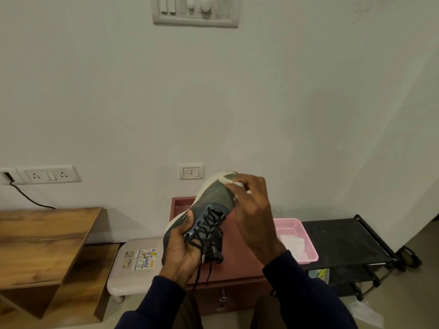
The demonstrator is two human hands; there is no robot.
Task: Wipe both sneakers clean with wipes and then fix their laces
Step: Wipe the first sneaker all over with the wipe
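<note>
The left hand held the sneaker in the air above a red cabinet, toe pointing up and away, its fingers curled round the midfoot beside the black laces. The right hand pinched a white wipe in bent fingers against the toe. A pink basket sat on a black rack just to the right.

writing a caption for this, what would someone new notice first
A dark sneaker held up mid-frame: the left hand grips its laced middle while the right hand holds a white wipe to its toe. Right of the hands, a pink basket sits by a black rack.
</note>
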